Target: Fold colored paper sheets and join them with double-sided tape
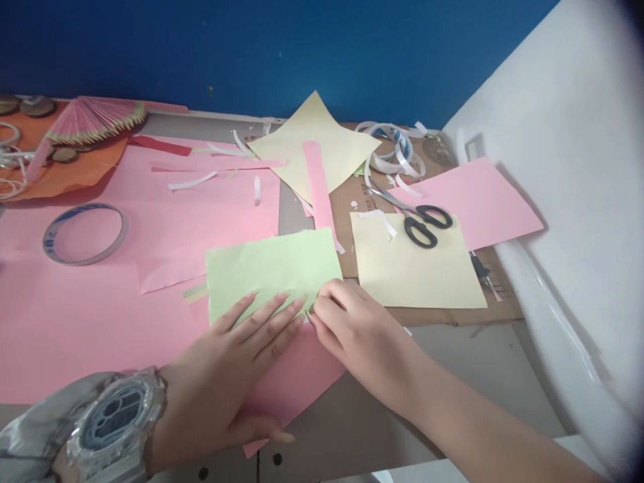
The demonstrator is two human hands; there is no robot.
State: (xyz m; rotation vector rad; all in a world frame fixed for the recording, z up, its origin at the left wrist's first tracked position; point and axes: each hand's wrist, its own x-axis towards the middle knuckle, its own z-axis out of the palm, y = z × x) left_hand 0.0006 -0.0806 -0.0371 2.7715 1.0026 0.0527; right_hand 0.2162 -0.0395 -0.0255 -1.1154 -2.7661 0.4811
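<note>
A left hand lies flat, fingers spread, holding nothing, on the lower part of green paper, which rests over pink paper. The right hand curls its fingers in at the green paper's lower right; I cannot tell whether they pinch it. Scissors lie rightward on a cream sheet.

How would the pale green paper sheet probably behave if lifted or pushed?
Its thin edge suggests the pale green paper sheet is light and may droop if lifted by one corner. Lying partly over flat pink paper, it would probably slide when pushed, though the left hand across it would likely resist that.
</note>
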